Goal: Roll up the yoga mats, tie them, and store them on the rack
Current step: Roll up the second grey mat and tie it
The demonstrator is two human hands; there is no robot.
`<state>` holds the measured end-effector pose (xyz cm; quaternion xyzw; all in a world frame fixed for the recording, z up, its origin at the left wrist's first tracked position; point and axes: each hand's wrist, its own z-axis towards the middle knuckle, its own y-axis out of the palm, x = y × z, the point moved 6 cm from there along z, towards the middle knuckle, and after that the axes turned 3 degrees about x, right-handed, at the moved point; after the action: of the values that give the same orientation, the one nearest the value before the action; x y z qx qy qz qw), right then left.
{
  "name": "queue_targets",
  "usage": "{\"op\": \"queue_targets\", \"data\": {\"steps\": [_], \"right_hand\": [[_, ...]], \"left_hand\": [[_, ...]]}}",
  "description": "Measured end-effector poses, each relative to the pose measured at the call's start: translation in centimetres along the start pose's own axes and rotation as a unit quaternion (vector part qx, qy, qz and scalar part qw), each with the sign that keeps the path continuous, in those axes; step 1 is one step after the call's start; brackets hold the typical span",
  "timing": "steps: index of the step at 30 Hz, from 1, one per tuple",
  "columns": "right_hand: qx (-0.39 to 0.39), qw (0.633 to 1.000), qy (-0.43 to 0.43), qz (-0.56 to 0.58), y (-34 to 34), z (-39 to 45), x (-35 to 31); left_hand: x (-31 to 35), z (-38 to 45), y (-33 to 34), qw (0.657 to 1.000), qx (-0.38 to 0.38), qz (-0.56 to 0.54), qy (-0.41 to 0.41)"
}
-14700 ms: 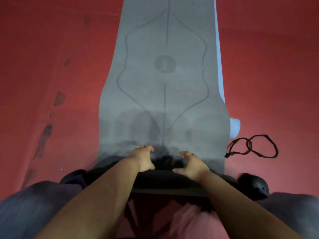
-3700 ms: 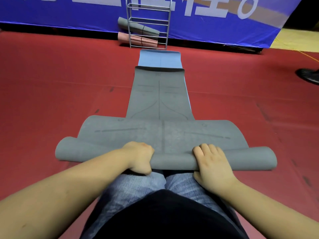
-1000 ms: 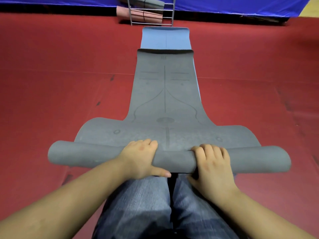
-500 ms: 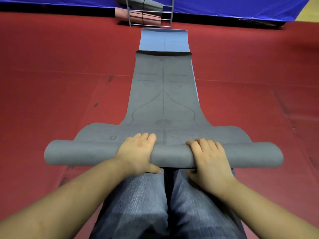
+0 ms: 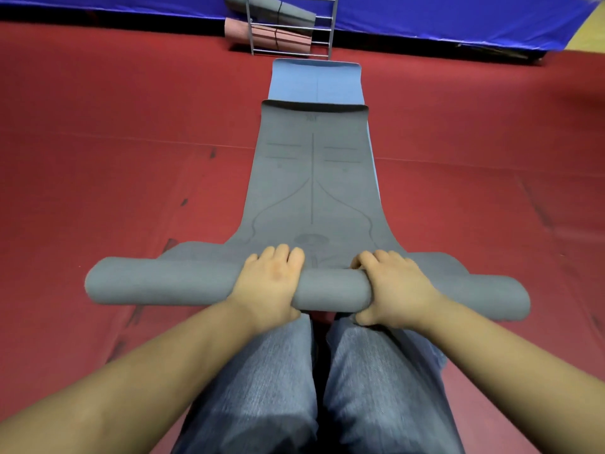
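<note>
Both hands grip the rolled end of the grey mat (image 5: 327, 291). The left hand (image 5: 266, 283) and right hand (image 5: 393, 286) curl over it, above the knees.

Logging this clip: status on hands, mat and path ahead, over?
Left hand and right hand both gripping the roll. Grey mat partly rolled, long stretch flat. Blue mat underneath; rack beyond.

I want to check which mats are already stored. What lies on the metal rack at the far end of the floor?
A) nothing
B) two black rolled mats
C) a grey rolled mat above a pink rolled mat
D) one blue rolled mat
C: on the rack a grey rolled mat lies on a shelf above a pink rolled mat.
</note>
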<state>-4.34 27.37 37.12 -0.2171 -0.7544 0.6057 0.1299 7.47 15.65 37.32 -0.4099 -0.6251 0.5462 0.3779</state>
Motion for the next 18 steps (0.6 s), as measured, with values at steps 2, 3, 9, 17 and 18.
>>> {"op": "queue_targets", "data": {"steps": [2,3,9,17,18], "right_hand": [[0.079,0.994,0.0,-0.073,0.5,-1.1,0.6],[0.11,0.991,0.002,-0.078,1.0,-1.6,1.0],[0.024,0.999,0.003,-0.042,0.5,0.9,1.7],[-0.166,0.982,-0.003,0.087,0.4,4.2,2.5],[-0.168,0.981,0.003,0.094,0.4,4.3,2.6]], "left_hand": [[-0.5,0.9,0.2,0.998,-0.036,-0.048,0.003],[-0.6,1.5,0.4,0.996,-0.062,-0.068,0.008],[-1.1,3.0,0.4,0.979,-0.149,-0.142,0.002],[-1.3,1.9,0.7,0.999,-0.035,-0.004,0.002],[-1.6,2.5,0.7,0.999,-0.036,-0.011,-0.004]]}}
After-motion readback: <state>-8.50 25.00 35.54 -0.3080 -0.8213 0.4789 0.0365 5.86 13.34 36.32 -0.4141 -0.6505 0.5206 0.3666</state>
